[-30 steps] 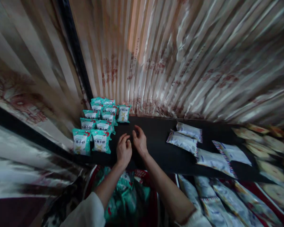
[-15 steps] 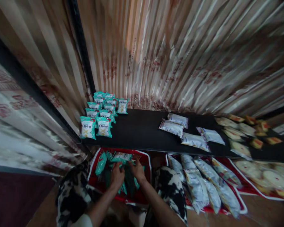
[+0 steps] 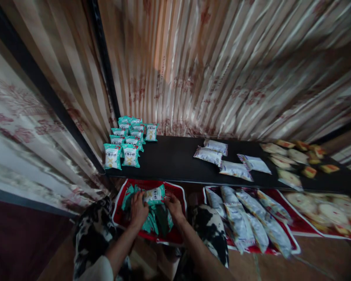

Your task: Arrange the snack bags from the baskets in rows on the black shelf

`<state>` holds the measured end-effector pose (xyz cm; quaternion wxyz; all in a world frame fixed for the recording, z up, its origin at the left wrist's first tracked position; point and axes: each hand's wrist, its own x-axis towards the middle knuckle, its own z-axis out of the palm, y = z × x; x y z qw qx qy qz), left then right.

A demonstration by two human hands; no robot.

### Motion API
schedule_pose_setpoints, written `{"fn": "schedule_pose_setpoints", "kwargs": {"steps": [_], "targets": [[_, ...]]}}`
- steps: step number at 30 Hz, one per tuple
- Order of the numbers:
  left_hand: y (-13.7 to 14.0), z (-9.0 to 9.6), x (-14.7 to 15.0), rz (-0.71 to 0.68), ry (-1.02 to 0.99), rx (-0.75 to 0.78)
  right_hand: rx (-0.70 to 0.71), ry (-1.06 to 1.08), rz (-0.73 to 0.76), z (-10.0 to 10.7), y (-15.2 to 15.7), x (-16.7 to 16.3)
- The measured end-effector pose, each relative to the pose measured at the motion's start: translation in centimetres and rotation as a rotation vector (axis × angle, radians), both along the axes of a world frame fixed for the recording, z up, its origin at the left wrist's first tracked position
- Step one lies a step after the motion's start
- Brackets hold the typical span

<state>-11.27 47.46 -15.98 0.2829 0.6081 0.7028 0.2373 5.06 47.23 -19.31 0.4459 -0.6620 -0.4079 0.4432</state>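
My left hand (image 3: 139, 210) is in the red basket (image 3: 183, 195) between my knees, its fingers curled over teal packaging at the left end of a teal-and-white snack bag (image 3: 154, 195). At the bag's right end, my right hand (image 3: 173, 207) has its fingers and thumb closed together on the edge. The bag lies with its printed face up, on top of other teal snack bags (image 3: 151, 222). Rows of the same snack bags (image 3: 130, 156) stand upright on the black shelf (image 3: 169, 160), at its left end.
Silvery-white packets (image 3: 236, 171) lie mid-shelf, with wrapped round and yellow items (image 3: 298, 156) farther right. Below, another red basket (image 3: 294, 244) holds silvery packets, and a third (image 3: 312, 232) holds round packs. A dark post (image 3: 105, 58) and striped curtain (image 3: 178, 78) border the shelf.
My hands have drawn slightly apart, the left one going left. The snack bag between them now shows its printed face more fully. The view has shifted a little.
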Motion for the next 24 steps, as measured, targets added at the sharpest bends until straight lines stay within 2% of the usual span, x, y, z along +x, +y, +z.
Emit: {"fn": "schedule_pose_setpoints", "kwargs": {"steps": [3,6,11,14,16,18,24], "targets": [[0.3,0.3,-0.6,-0.106,-0.041,0.008,-0.028,0.138,0.048,1.7,-0.7,1.2],[0.3,0.7,-1.4,-0.238,-0.198,-0.069,-0.065,0.292,0.154,3.9,-1.1,2.4],[-0.2,1.1,-2.1,-0.371,-0.475,-0.225,-0.088,0.326,0.286,7.3,-0.7,3.4],[0.1,1.1,-1.9,-0.304,-0.581,-0.233,-0.053,0.295,0.227,8.5,-0.5,3.3],[0.6,1.2,-1.6,-0.224,-0.642,-0.221,-0.015,0.278,0.143,8.9,-0.4,3.0],[1.4,1.6,-1.3,-0.176,-0.686,-0.181,0.021,0.244,0.122,9.0,-0.5,2.7],[3.4,3.3,0.1,-0.075,-0.677,-0.039,0.067,0.113,0.354,8.8,-0.6,1.0]]}}
